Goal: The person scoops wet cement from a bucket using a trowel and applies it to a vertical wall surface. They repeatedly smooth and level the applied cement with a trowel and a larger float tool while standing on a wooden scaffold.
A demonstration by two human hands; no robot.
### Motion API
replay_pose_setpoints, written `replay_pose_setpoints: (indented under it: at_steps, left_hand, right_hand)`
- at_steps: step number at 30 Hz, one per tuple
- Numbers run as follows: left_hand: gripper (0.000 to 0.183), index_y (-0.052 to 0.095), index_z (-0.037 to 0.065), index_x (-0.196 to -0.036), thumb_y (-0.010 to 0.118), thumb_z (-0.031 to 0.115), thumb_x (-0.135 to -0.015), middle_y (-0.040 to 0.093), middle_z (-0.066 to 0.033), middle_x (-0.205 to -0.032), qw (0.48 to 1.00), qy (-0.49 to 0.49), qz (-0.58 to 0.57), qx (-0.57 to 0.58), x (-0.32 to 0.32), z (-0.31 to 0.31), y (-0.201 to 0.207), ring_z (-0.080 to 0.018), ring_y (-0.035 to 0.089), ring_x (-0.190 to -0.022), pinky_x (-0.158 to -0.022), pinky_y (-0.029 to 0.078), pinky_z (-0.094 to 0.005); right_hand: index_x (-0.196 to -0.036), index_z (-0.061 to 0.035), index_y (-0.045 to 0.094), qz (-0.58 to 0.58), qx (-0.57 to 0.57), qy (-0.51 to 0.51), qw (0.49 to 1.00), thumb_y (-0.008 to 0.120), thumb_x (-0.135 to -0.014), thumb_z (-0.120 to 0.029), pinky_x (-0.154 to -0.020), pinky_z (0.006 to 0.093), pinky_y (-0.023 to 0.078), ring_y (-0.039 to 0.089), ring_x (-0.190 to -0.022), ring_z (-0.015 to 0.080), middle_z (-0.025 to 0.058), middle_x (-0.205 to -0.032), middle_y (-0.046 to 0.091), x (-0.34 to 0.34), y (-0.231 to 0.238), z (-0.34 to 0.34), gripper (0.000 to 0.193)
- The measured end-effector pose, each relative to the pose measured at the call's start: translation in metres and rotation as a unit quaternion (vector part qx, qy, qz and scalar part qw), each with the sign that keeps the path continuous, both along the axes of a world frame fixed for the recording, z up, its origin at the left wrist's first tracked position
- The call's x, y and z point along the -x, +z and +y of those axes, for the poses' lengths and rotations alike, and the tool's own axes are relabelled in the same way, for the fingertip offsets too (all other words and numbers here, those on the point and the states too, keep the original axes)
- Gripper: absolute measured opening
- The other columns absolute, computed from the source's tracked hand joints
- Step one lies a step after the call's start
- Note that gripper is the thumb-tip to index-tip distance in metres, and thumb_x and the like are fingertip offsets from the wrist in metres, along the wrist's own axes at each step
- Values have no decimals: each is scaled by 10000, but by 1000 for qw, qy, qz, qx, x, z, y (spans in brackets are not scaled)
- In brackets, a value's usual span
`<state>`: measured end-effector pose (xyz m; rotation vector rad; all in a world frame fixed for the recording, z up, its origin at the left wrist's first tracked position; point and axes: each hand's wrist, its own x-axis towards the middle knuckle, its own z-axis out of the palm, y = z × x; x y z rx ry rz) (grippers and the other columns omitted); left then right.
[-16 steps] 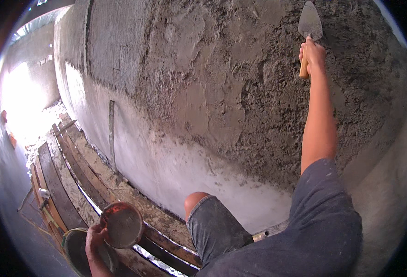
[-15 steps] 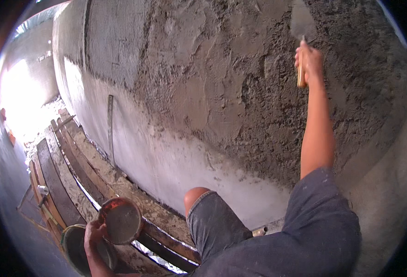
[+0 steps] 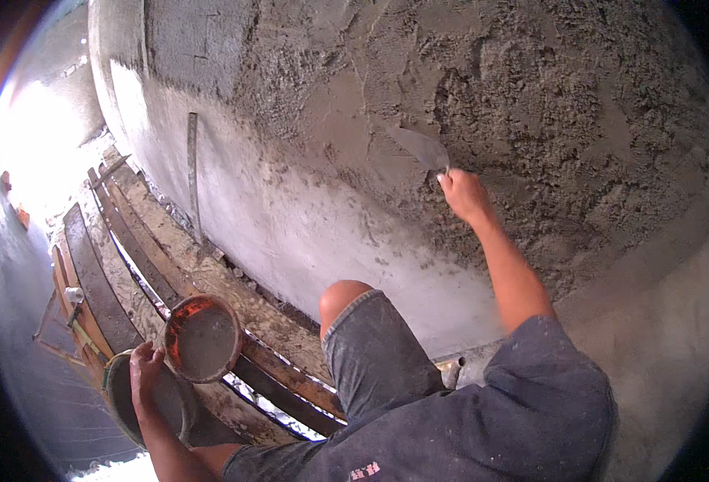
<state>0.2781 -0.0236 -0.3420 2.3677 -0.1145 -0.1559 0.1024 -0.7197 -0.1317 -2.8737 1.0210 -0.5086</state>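
Right hand [image 3: 464, 194] closed on trowel [image 3: 420, 148], blade flat against rough wet plaster [image 3: 531, 104]. Left hand [image 3: 147, 371] gripping small orange pan [image 3: 202, 337], over bucket [image 3: 133, 402] perhaps. Upper wall coated, unsmoothed; lower band [image 3: 306, 233] bare.

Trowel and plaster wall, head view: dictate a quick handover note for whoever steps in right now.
Right hand: grips the trowel, blade flat against the wall.
Left hand: holds an orange-rimmed mortar pan, tilted, above a bucket on the plank scaffold.
Done: lower wall band looks smooth and pale; upper area carries rough, wet mortar.
Left: rough mortar is not yet levelled. A straightedge leans on the wall to the left.
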Motion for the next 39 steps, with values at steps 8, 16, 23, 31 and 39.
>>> replay_pose_setpoints:
  at_steps: [8, 16, 23, 31, 39]
  left_hand:
    - [538, 622, -84, -1284, 774, 240, -882, 727, -195, -1110, 997, 1, 71, -12, -24, 19, -25, -264, 699, -1023, -926, 533, -378]
    - [550, 580, -112, -1317, 747, 202, -898, 723, -204, -1115, 999, -18, -4, 40, 25, -15, 36, -242, 695, -1019, -905, 534, -365]
    - [562, 580, -131, -1304, 743, 216, -892, 735, -184, -1042, 996, 0, 78, 49, -17, 26, -25, -231, 703, -953, -858, 536, -361]
    - [603, 553, -116, -1346, 748, 233, -895, 716, -200, -1116, 993, -29, 109, 40, -28, 15, -30, -261, 690, -1025, -926, 522, -371]
    - [599, 539, -101, -1364, 732, 251, -920, 676, -231, -1233, 997, -59, 36, 43, 14, -1, 24, -289, 665, -1127, -988, 505, -385]
  right_hand:
    - [-1049, 2, 693, 24, 71, -53, 996, 551, -1006, -382, -859, 572, 532, 667, -996, 467, 259, -1057, 703, -30, 81, -14, 412]
    - [-770, 52, 612, -102, -90, -70, 988, 590, -985, -395, -676, 499, 508, 636, -678, 397, 221, -723, 646, 26, 86, -56, 497]
    - [-797, -34, 589, -322, -211, -1, 923, 585, -1023, -394, -424, 291, 412, 516, -454, 114, 21, -602, 535, 59, 83, -39, 426]
    - [-832, -45, 595, -262, -374, 58, 888, 603, -1007, -412, -401, 290, 429, 513, -426, 126, 37, -628, 562, -11, 69, -62, 407]
    - [-808, -13, 599, -128, -266, 0, 955, 576, -1024, -369, -422, 309, 431, 523, -450, 124, 35, -607, 553, 6, 8, -57, 418]
